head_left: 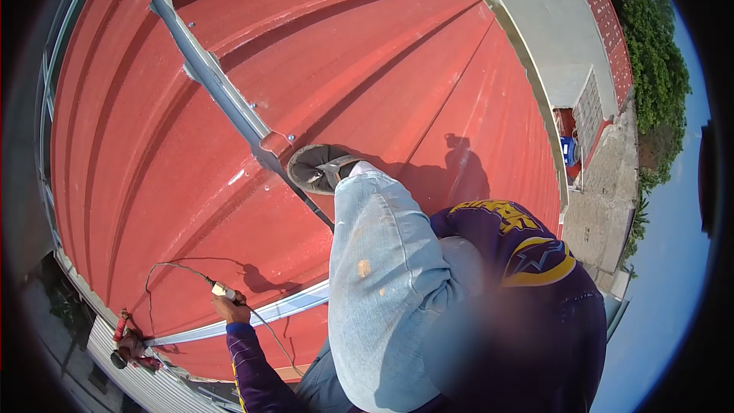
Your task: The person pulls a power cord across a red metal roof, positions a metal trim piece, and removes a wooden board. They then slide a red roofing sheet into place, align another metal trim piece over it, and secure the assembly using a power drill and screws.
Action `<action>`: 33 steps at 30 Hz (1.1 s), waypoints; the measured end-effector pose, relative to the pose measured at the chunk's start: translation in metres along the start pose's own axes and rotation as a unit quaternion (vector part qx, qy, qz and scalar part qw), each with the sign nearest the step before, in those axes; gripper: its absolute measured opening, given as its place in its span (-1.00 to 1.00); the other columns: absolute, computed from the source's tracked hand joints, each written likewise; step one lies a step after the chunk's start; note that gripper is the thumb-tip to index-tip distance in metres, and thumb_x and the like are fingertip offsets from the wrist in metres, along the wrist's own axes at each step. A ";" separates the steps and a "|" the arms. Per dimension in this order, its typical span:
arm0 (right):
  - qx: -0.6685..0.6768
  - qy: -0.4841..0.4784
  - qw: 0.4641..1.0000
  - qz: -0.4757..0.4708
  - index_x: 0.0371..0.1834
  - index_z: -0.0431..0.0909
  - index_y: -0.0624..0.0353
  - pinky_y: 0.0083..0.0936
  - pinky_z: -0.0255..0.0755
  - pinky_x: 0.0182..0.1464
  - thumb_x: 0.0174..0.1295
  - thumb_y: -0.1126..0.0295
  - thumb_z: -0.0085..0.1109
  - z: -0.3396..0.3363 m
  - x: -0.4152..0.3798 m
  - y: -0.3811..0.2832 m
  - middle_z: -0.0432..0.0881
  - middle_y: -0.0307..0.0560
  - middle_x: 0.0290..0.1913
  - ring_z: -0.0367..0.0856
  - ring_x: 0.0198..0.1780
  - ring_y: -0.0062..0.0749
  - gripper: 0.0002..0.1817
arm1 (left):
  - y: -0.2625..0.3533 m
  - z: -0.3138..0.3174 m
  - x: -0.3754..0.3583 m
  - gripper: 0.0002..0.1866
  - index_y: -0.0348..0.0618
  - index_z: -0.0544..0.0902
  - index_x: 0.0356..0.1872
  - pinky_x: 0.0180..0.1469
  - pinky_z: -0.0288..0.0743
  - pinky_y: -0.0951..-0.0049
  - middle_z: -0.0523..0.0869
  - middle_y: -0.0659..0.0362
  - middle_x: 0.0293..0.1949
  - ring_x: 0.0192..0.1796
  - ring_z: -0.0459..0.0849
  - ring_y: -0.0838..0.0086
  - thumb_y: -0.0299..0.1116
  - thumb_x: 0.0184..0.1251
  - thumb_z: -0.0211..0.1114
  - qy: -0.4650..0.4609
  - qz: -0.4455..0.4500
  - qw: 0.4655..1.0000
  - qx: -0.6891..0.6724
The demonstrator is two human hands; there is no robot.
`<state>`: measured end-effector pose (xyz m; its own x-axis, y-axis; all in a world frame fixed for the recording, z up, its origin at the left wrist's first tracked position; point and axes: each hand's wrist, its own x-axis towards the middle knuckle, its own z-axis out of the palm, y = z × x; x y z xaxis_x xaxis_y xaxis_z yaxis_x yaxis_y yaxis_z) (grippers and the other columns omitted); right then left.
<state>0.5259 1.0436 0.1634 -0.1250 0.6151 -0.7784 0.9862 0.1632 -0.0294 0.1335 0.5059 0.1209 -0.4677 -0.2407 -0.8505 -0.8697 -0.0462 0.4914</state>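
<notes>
Gripping a pale, boxy connector [224, 291] on thin cable [147, 287], my left hand [231, 309] is hovering over ribbed red roofing [382, 53] at near left.

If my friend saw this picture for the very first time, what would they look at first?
Probably the big red roof, which fills the middle and looks curved in this round view. Next might be the leg in pale blue jeans, low in the middle, with a purple shirt beside it on the right. Then, at the lower left, a hand grips a whitish connector on a cord.
</notes>
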 end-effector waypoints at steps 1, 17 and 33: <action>0.004 0.003 1.000 0.001 -0.22 0.51 0.20 -0.48 0.38 -0.16 0.33 0.34 0.10 0.014 -0.009 0.006 0.51 -0.25 -0.31 0.46 -0.24 -0.55 -0.85 | -0.001 0.001 -0.005 -0.71 0.00 0.42 -0.41 -0.63 0.18 0.46 0.40 0.22 -0.69 -0.70 0.35 0.45 -0.10 0.47 -0.06 0.001 -0.015 1.000 -0.011; -0.073 0.233 0.956 -0.164 -0.30 0.48 0.20 -0.49 0.34 -0.20 0.29 0.39 0.13 -0.069 0.057 -0.030 0.47 -0.28 -0.35 0.40 -0.29 -0.57 -0.89 | -0.062 -0.103 -0.114 -0.63 -0.08 0.50 -0.36 -0.72 0.14 0.49 0.47 0.22 -0.61 -0.72 0.39 0.49 -0.14 0.47 -0.22 0.132 -0.081 0.962 -0.226; -0.401 -0.227 0.598 -0.656 -0.24 0.50 0.29 -0.49 0.31 -0.42 0.27 0.53 -0.07 0.035 -0.179 -0.539 0.43 -0.19 -0.51 0.39 -0.49 -0.56 -0.87 | -0.213 -0.057 -0.147 -0.67 -0.18 0.57 -0.35 -0.84 0.16 0.51 0.51 0.21 -0.68 -0.82 0.38 0.51 -0.19 0.41 -0.08 0.323 0.032 0.839 -0.437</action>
<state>0.0208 0.8185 0.2963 -0.5119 -0.6911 -0.5102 -0.3213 0.7049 -0.6324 0.3966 0.4960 0.1515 -0.0809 -0.7311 -0.6774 -0.2663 -0.6391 0.7216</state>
